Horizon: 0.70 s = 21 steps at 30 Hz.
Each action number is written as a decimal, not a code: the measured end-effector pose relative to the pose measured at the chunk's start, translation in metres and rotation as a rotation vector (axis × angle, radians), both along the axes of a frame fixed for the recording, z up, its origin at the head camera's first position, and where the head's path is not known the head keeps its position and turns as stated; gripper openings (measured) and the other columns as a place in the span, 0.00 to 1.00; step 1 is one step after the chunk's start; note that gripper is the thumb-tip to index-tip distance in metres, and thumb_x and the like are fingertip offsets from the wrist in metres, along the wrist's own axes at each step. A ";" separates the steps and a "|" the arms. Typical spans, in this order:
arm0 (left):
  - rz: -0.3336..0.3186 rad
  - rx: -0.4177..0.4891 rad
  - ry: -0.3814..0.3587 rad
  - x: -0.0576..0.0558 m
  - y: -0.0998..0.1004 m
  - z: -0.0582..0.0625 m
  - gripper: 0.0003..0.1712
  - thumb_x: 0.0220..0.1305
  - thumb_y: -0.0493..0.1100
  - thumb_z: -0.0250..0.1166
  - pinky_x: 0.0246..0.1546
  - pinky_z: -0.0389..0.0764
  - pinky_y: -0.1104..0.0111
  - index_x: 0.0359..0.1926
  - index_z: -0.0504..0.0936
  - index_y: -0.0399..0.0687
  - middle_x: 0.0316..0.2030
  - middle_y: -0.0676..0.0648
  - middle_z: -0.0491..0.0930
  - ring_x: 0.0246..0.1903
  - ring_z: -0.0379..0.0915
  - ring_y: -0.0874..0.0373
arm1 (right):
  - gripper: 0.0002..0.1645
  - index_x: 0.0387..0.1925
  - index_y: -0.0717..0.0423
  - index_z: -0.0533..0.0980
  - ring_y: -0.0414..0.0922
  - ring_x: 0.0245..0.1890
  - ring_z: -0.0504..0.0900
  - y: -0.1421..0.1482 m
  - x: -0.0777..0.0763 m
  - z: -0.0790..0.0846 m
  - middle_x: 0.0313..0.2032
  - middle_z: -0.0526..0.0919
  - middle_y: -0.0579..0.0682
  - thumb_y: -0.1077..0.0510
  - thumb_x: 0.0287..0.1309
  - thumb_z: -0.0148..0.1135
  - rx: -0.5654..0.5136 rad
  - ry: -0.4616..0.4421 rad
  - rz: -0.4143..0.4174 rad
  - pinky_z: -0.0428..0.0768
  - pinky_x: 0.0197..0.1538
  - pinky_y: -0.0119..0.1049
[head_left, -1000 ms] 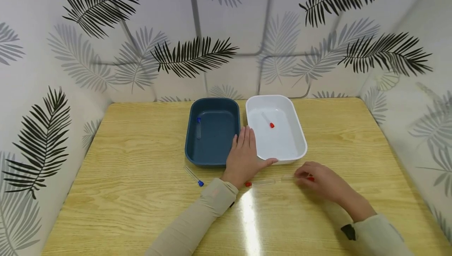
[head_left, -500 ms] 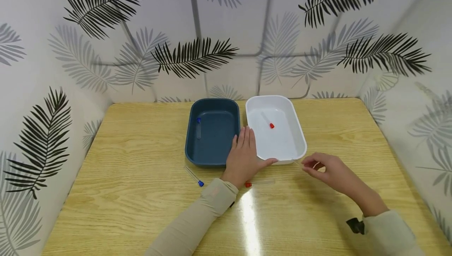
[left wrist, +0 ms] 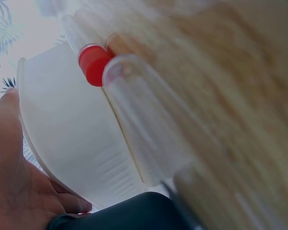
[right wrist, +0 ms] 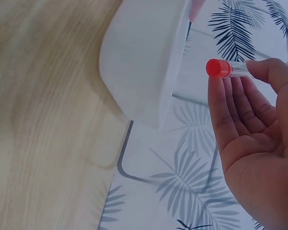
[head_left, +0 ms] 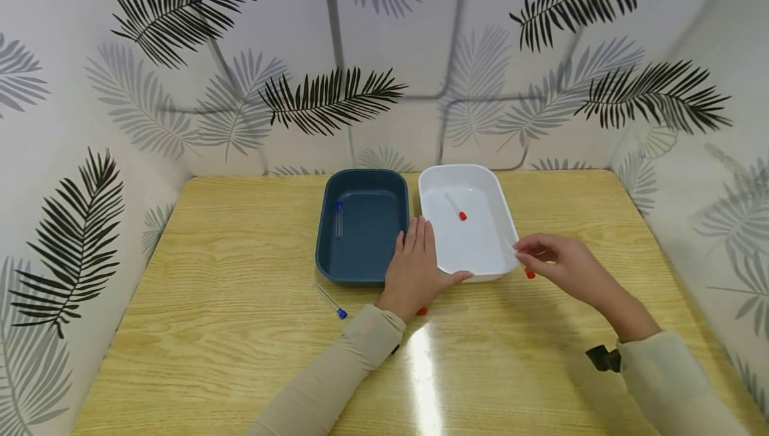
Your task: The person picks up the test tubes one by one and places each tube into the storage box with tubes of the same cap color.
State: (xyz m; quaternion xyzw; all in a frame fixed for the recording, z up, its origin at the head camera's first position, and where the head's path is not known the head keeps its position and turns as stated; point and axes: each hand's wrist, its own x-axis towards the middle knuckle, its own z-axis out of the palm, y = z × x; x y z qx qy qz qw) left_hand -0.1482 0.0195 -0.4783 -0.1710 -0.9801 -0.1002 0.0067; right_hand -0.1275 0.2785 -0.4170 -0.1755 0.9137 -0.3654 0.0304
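My right hand [head_left: 559, 266] pinches a red-capped test tube [right wrist: 218, 68] between thumb and fingertips, beside the right rim of the white tray [head_left: 471, 249]. The tube's red cap shows below the fingers in the head view. My left hand [head_left: 414, 266] lies with straight fingers over the neighbouring rims of the white tray and the dark blue tray [head_left: 372, 249], thumb stretched along the white tray's front. Inside the white tray lies another red-capped tube [head_left: 462, 215]. A blue-capped tube [head_left: 339, 222] is in the dark tray.
In front of the dark tray, a blue-capped tube [head_left: 341, 312] lies on the wooden table [head_left: 228, 302]. By my left wrist is one more red-capped tube [head_left: 422, 312], its clear body hard to see. A leaf-patterned backdrop [head_left: 390, 35] rises behind the table.
My right hand has lifted the red-capped test tube off the table and carried it away from me to the white tray's right rim. My left hand has stayed put.
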 end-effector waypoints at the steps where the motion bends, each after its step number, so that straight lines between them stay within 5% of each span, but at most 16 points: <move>1: 0.000 0.000 -0.004 0.000 0.000 0.000 0.68 0.45 0.86 0.35 0.67 0.43 0.57 0.72 0.44 0.38 0.71 0.42 0.43 0.70 0.34 0.50 | 0.12 0.41 0.60 0.79 0.42 0.32 0.82 -0.001 -0.003 0.002 0.34 0.83 0.49 0.57 0.58 0.62 0.000 -0.002 -0.002 0.80 0.35 0.30; 15: -0.004 0.007 -0.030 -0.007 -0.004 -0.002 0.69 0.44 0.86 0.34 0.67 0.42 0.56 0.72 0.43 0.38 0.71 0.42 0.42 0.70 0.32 0.50 | 0.21 0.47 0.63 0.77 0.46 0.40 0.82 -0.021 -0.052 0.026 0.41 0.83 0.54 0.51 0.60 0.60 -0.073 -0.097 -0.011 0.79 0.40 0.29; 21: -0.005 0.010 -0.049 -0.009 -0.005 -0.001 0.69 0.43 0.87 0.34 0.67 0.41 0.56 0.72 0.43 0.39 0.72 0.43 0.41 0.70 0.31 0.51 | 0.24 0.50 0.64 0.75 0.44 0.39 0.82 -0.032 -0.078 0.030 0.43 0.82 0.56 0.50 0.61 0.59 -0.149 -0.189 0.011 0.79 0.45 0.41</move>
